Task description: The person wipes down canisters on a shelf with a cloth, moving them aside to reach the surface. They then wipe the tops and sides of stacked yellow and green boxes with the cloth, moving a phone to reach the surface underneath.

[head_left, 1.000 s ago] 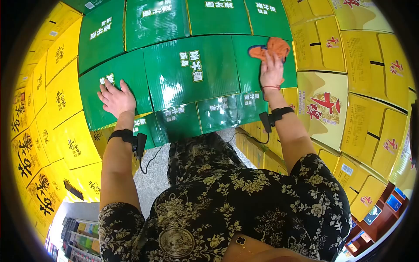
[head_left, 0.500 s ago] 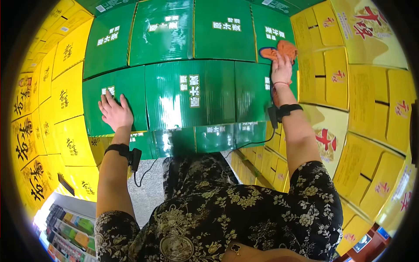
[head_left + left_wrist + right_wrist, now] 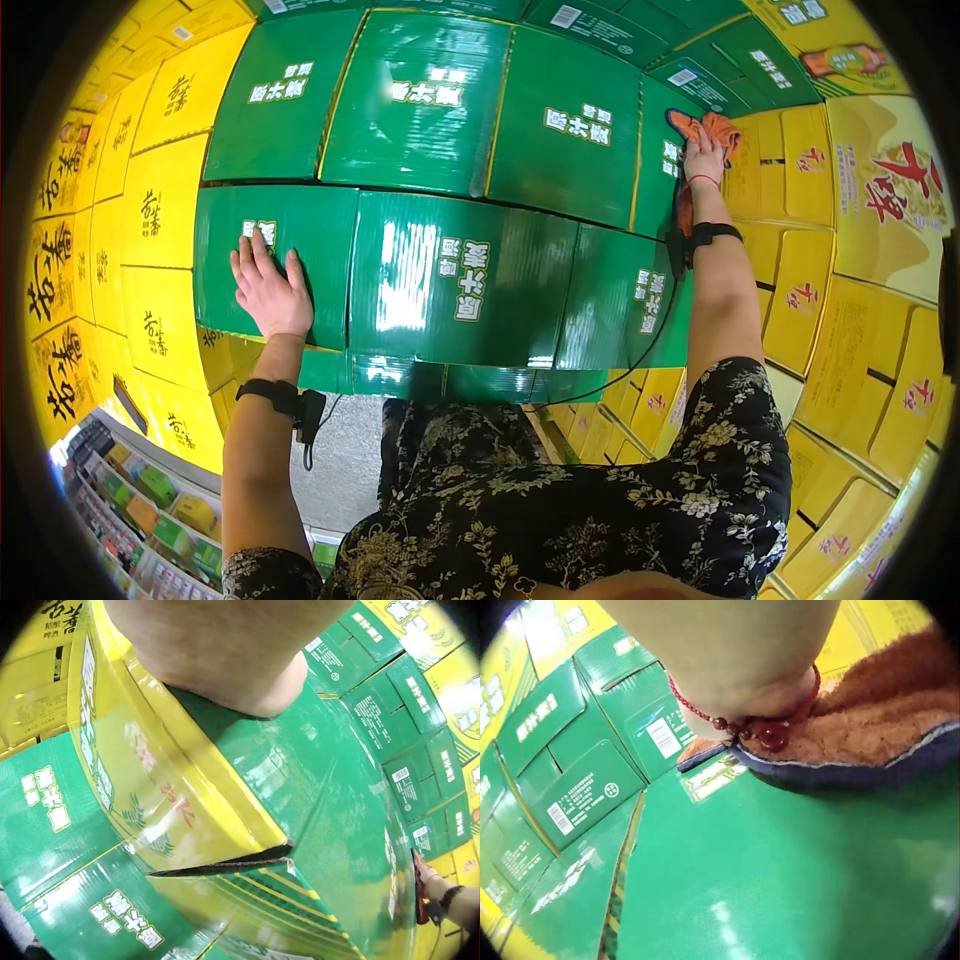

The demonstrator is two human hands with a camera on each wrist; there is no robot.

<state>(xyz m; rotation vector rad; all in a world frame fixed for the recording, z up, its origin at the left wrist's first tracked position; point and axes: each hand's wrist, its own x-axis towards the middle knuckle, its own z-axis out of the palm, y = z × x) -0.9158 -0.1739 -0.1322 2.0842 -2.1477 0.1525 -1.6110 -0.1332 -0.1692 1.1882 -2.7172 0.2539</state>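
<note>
My left hand [image 3: 273,292] rests with its fingers spread on the top of a green carton [image 3: 315,225] at the near left. Part of the palm's edge shows in the left wrist view. Out at the far right, my right hand [image 3: 704,163] presses an orange cloth [image 3: 722,132] with dark blue edging onto a green carton [image 3: 655,130]. Its fingers lie extended over the cloth. In the right wrist view the cloth [image 3: 855,742] spreads under the hand and past the wrist, flat on the green surface; the fingers are hidden there.
More green cartons [image 3: 420,95] stand in rows ahead, higher ones behind them. Yellow cartons are stacked at the left [image 3: 160,230] and right [image 3: 800,230]. Grey floor [image 3: 345,465] shows below the near edge. A cable [image 3: 640,365] trails from the right wrist across the cartons.
My right hand has moved the orange cloth farther forward and right, onto the row behind. My left hand stays on the same near-left carton. The head view has shifted.
</note>
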